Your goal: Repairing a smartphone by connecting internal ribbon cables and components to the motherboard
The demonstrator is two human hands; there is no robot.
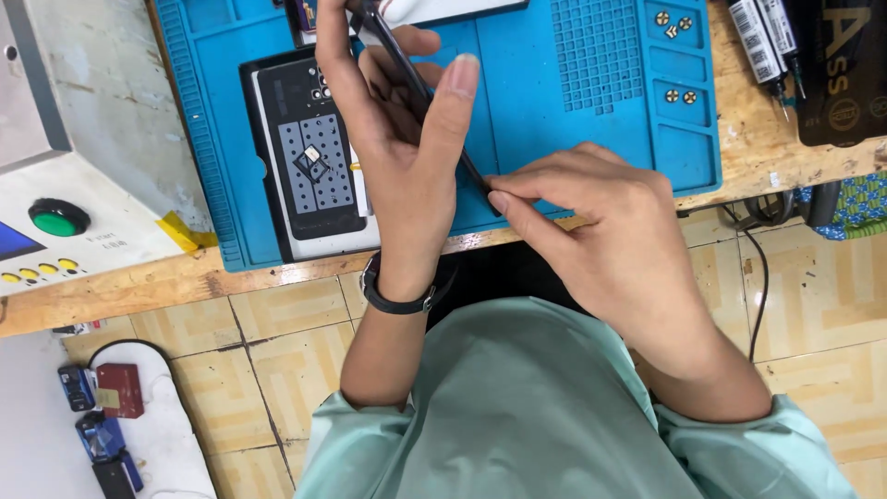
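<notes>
We hold a thin black slab-like phone (pixel 434 115) edge-on above the blue silicone work mat (pixel 554 139), left hand (pixel 397 139) clasped round its far part, right hand (pixel 601 231) fingertips pinched at its near corner, while its opened dark back shell (pixel 309 157) lies at left.

Single head-worn view, looking steeply down from close above the hands (pixel 517 185). Counter (pixel 139 286) edge crosses at 12 o'clock; lap and tiled floor (pixel 277 342) fill 6 o'clock.
</notes>
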